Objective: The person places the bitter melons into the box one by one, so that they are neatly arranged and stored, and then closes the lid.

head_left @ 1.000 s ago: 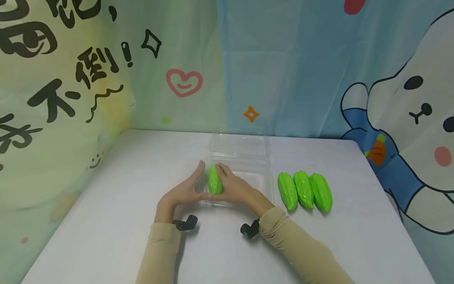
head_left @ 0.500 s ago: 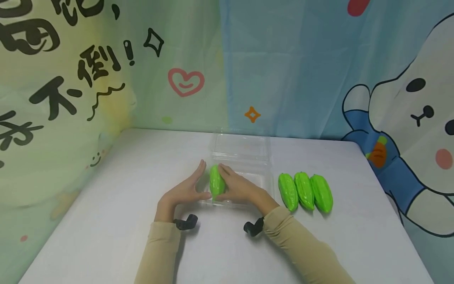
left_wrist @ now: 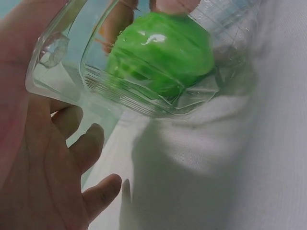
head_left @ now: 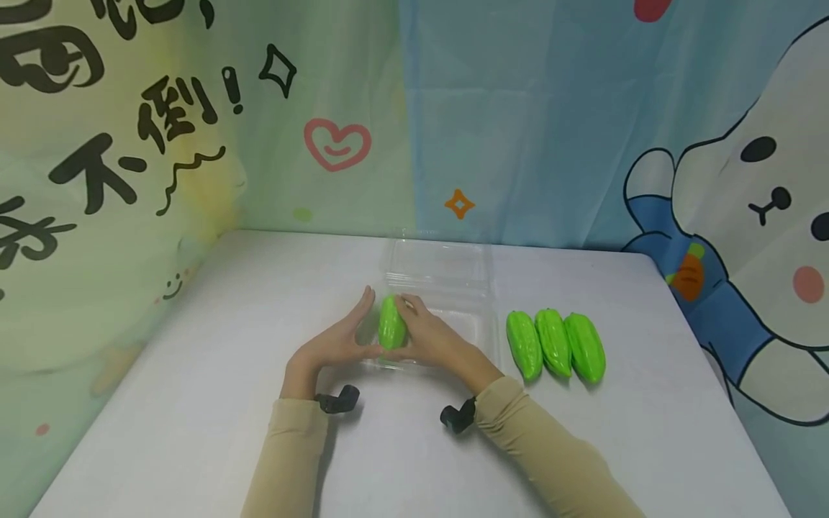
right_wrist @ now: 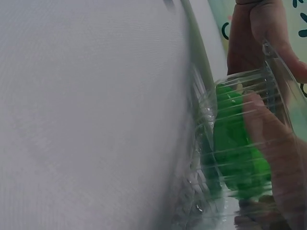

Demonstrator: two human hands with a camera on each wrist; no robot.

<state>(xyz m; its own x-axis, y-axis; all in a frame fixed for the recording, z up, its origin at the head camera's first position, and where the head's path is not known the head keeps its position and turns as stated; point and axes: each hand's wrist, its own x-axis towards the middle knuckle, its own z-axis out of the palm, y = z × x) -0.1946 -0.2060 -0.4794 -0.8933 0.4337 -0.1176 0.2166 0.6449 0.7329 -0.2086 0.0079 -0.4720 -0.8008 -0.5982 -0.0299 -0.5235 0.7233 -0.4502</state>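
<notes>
In the head view, my right hand (head_left: 430,334) grips a bright green, ribbed, glossy fruit (head_left: 391,324) by its right side. It stands lengthwise at the left end of a clear plastic clamshell box (head_left: 463,324). My left hand (head_left: 333,339) lies at the box's left wall with thumb and fingers spread wide. Both thumb tips come close together at the front rim. The left wrist view shows the left fingers (left_wrist: 98,143) straight outside the clear wall, with the fruit (left_wrist: 160,55) behind it. Through the plastic in the right wrist view, the right thumb (right_wrist: 261,120) presses the fruit (right_wrist: 235,139).
Three similar green fruits (head_left: 553,344) lie side by side on the white table (head_left: 414,446), right of the box. The box's lid (head_left: 440,262) is hinged back towards the printed curtain (head_left: 518,129) behind the table. A dark wrist camera (head_left: 338,399) sits on the left wrist.
Since half a second ago my right hand and the held fruit have shifted slightly left, bringing the thumb tips closer together. The left hand and the three loose fruits stay in place.
</notes>
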